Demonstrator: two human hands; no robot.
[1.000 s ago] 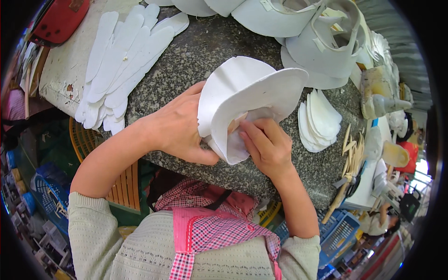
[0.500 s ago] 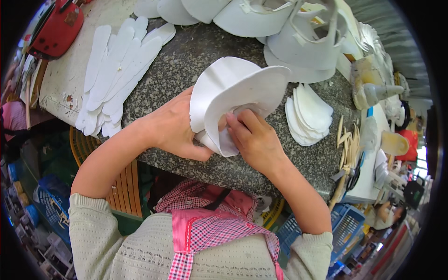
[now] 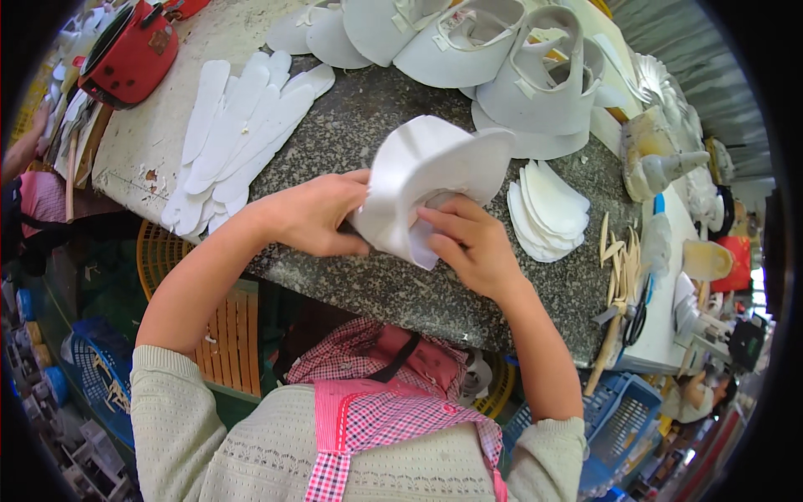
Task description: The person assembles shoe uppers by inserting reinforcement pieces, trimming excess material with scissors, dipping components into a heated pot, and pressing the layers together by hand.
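Observation:
A white, sheet-like hat piece (image 3: 400,171) with a wide, flaring brim is held above the dark speckled stone slab. My left hand (image 3: 322,216) grips it from the left; its fingers go behind the piece and its thumb sticks out below. My right hand (image 3: 473,243) has its fingertips bent into the hollow of the piece, pinching at the inner edge. What lies between those fingertips is hidden. To the right of my right hand lies a fanned stack of rounded white pieces (image 3: 548,209).
Several white visor-shaped pieces (image 3: 456,54) stand along the far side. Long white strips (image 3: 242,125) are heaped at the left, near a red pot (image 3: 134,54). At the right are a glue-crusted bottle (image 3: 669,167), wooden sticks (image 3: 617,263), scissors (image 3: 636,322) and a blue basket (image 3: 615,418).
The hat piece has turned and tilted in my hands, so its opening faces more to the right. My left thumb has come away from its lower edge. The whole view has shifted slightly.

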